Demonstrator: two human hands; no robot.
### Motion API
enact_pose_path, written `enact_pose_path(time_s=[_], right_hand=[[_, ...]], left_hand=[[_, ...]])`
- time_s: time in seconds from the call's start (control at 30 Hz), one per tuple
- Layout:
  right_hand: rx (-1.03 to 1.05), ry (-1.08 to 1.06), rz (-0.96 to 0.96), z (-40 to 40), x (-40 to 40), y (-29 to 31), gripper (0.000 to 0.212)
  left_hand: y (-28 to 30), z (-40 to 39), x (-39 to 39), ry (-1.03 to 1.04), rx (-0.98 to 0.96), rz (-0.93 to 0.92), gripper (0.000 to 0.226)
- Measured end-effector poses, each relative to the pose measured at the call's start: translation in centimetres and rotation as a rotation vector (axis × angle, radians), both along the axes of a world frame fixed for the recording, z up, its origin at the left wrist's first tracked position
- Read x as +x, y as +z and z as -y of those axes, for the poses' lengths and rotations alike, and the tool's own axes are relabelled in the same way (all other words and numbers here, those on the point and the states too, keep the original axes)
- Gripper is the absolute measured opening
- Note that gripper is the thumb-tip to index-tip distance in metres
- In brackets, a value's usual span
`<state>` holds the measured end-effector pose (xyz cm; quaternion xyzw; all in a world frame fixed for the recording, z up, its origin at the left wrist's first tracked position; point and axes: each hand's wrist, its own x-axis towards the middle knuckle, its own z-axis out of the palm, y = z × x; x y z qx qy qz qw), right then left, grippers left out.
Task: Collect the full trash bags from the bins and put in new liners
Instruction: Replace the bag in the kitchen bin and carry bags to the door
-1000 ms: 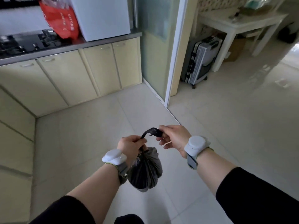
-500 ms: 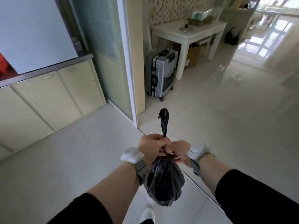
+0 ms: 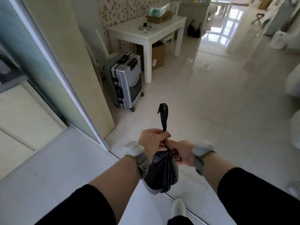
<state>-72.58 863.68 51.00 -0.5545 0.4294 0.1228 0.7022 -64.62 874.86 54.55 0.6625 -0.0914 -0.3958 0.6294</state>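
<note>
A full black trash bag [image 3: 162, 174] hangs in front of me at waist height. My left hand [image 3: 151, 141] grips its twisted neck, and the twisted tail [image 3: 163, 116] sticks straight up above my fist. My right hand [image 3: 181, 151] pinches the neck just below, fingers curled into the plastic by the knot. Both wrists wear white bands. No bin and no new liner are in view.
A sliding glass door frame [image 3: 68, 88] stands on my left, its floor track [image 3: 193, 211] running under my feet. Ahead are a grey suitcase [image 3: 125, 80], a white table [image 3: 146, 32] with a cardboard box [image 3: 158, 56] beneath it, and shiny tiled floor [image 3: 219, 103].
My view has swung right, from the kitchen cabinets toward the doorway and the room beyond. My hands closed together on the bag's neck, and its tail now stands upright.
</note>
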Motion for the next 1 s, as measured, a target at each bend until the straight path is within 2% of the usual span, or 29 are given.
enact_pose_path(time_s=[0.13, 0.2, 0.33, 0.47, 0.53, 0.63, 0.73, 0.77, 0.9, 1.0], right_hand=[[-0.051, 0.007, -0.045, 8.9, 3.6, -0.5, 0.022], [-0.065, -0.028, -0.001, 13.0, 5.4, -0.1, 0.018], [0.004, -0.084, 0.082, 21.1, 10.2, 0.6, 0.013], [0.068, -0.180, 0.104, 28.7, 15.1, -0.3, 0.012], [0.077, -0.229, 0.108, 29.6, 15.4, 0.1, 0.014], [0.138, -0.323, 0.157, 35.1, 19.6, -0.2, 0.020], [0.246, -0.397, 0.178, 40.6, 24.2, 0.8, 0.041], [0.271, -0.416, 0.190, 42.6, 26.1, 1.2, 0.042], [0.292, -0.431, 0.258, 47.6, 30.3, 2.2, 0.022], [0.253, -0.440, 0.289, 52.5, 33.8, 2.5, 0.020]], left_hand=[[0.0, 8.1, 3.9, 0.038, 0.037, 0.009, 0.015], [0.2, 11.6, 5.9, 0.060, 0.039, 0.002, 0.015], [0.6, 19.2, 10.5, 0.118, 0.025, -0.028, 0.015], [0.3, 27.5, 15.8, 0.082, 0.002, -0.037, 0.015], [0.7, 28.5, 16.2, 0.076, -0.016, -0.038, 0.015], [0.1, 34.5, 20.8, 0.013, -0.033, -0.055, 0.016], [0.6, 39.9, 25.6, -0.016, -0.039, -0.074, 0.015], [1.0, 42.2, 27.5, -0.032, -0.041, -0.073, 0.015], [1.9, 47.3, 32.0, -0.047, -0.047, -0.099, 0.014], [2.1, 51.7, 36.0, -0.025, -0.055, -0.125, 0.014]])
